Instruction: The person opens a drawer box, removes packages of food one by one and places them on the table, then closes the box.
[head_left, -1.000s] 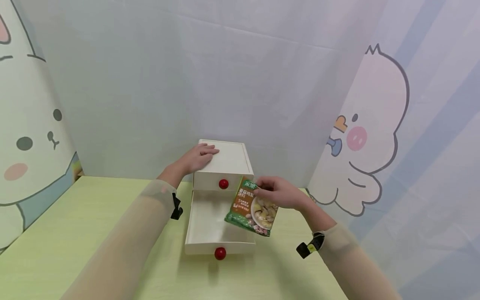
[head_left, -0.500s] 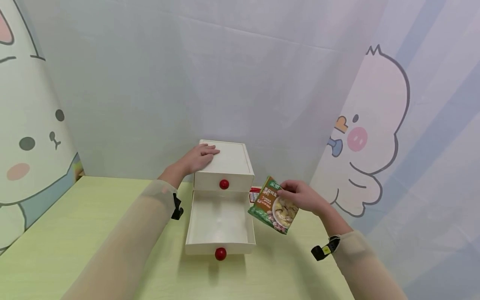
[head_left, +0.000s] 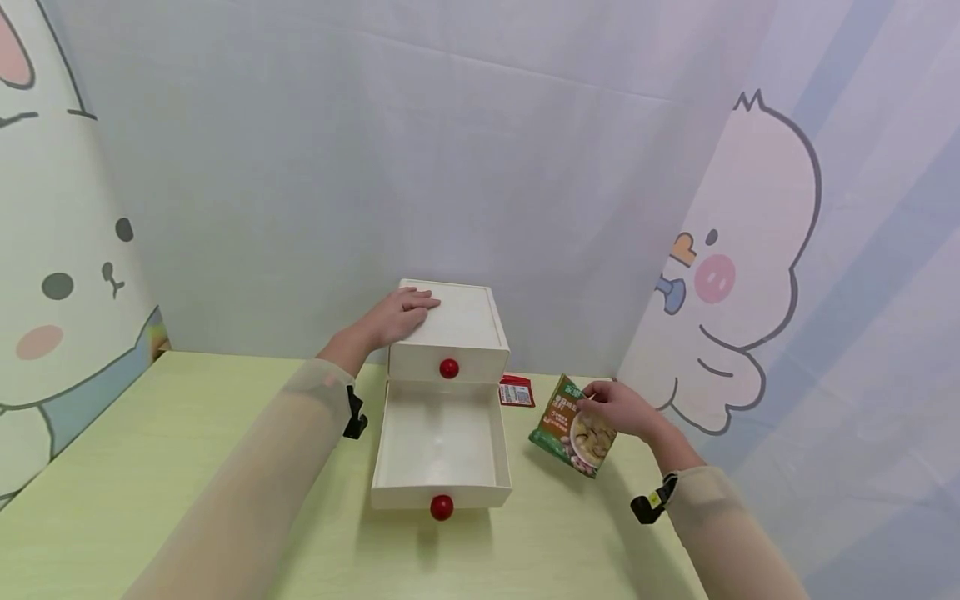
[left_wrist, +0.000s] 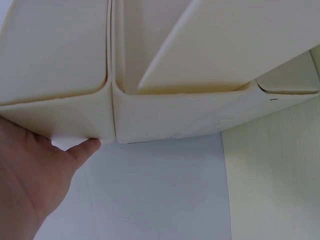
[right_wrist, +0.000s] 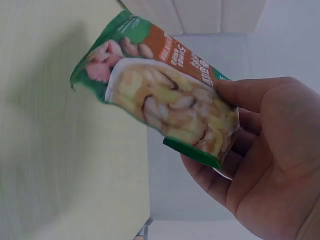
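Operator: How do the hands stand?

Guide: Your left hand (head_left: pixel 396 317) rests on top of the drawer unit (head_left: pixel 463 318), at its left side, fingers relaxed and extended. Your right hand (head_left: pixel 621 408) pinches the green-and-brown food packet (head_left: pixel 573 429) by its edge, thumb on the printed front, other fingers behind.

Operator: And where is that packet?

Guide: To the right of the drawer unit, tilted, seemingly held just off the table (head_left: pixel 165 433). A red-and-white packet (head_left: pixel 517 391) lies closer, just beside the drawer unit's right side. At the drawer unit's front, the lower drawer (head_left: pixel 405 497) stands pulled out beneath the closed upper drawer (head_left: pixel 412 363).

Operator: Which step is this?

Guide: I'd judge you are mid-transfer: the food packet is in your grip, apart from the drawer unit and not yet laid down, while your left hand probably steadies the drawer unit.

Operator: What does the next move call for?

Guide: Probably a gentle lowering to the right of the drawer unit: let the food packet settle flat, clear of the red-and-white packet, and only then loosen your pinch.
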